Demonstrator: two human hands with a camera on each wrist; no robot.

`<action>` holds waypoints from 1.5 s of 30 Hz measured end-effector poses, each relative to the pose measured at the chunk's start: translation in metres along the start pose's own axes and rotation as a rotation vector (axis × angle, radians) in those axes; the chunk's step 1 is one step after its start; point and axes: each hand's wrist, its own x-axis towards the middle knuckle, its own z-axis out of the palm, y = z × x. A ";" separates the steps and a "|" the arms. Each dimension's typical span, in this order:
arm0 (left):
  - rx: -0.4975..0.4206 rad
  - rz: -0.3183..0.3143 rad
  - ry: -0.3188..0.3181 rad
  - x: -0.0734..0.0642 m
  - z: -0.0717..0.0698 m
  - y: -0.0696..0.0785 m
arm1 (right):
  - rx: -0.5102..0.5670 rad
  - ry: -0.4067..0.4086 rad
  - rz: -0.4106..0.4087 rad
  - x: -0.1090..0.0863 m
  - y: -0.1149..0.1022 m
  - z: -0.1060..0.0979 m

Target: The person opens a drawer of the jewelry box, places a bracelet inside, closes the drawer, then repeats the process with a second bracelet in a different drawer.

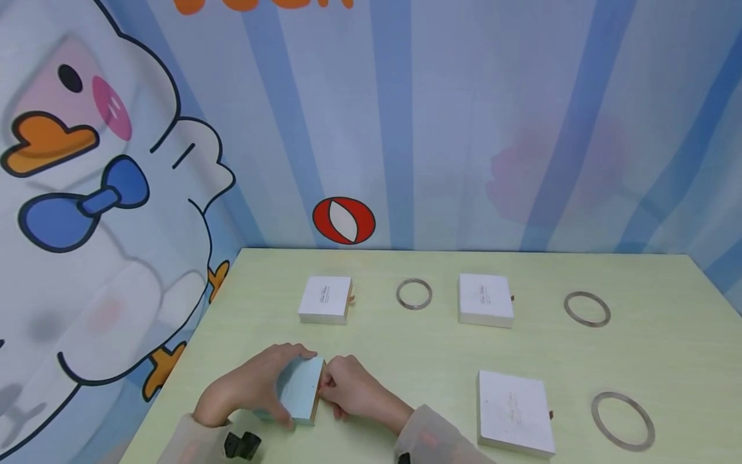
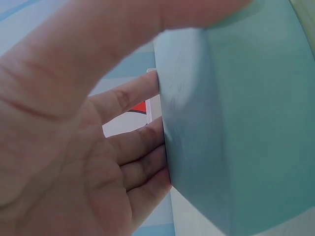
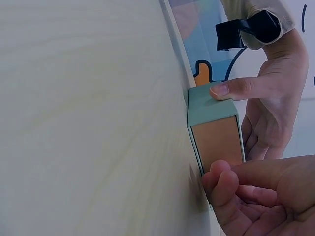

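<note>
A light blue-green drawer box [image 1: 301, 390] rests on the table near the front left. My left hand [image 1: 255, 383] grips it from the left, thumb on the near side and fingers on the far side. In the right wrist view, the brown drawer end [image 3: 216, 140] faces right, flush with the sleeve. My right hand [image 1: 355, 390] has thumb and forefinger pinched together against that brown end. Whatever lies between these fingertips is hidden. The left wrist view shows the blue-green sleeve [image 2: 266, 123] close up beside the left palm.
Three white boxes [image 1: 326, 299], each with a small brown tab at its right side, lie on the pale green table [image 1: 406, 348]. Right of each is a flat grey ring, such as the near one [image 1: 650, 428]. A striped blue cloth [image 1: 440, 129] hangs behind.
</note>
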 end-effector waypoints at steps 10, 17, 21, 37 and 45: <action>0.020 0.046 0.018 0.002 0.000 -0.001 | 0.038 -0.002 0.004 -0.001 0.001 -0.002; 0.011 0.046 0.025 0.001 -0.001 0.002 | 0.062 -0.011 0.010 -0.001 0.003 -0.004; 0.007 0.019 0.017 0.001 -0.001 0.004 | 0.070 -0.014 0.008 -0.001 0.004 -0.004; 0.051 0.082 0.032 -0.005 0.001 0.003 | 0.121 -0.018 0.010 -0.004 0.002 -0.015; 0.042 0.078 0.037 -0.006 -0.002 0.007 | 0.135 0.018 -0.017 -0.003 0.002 -0.026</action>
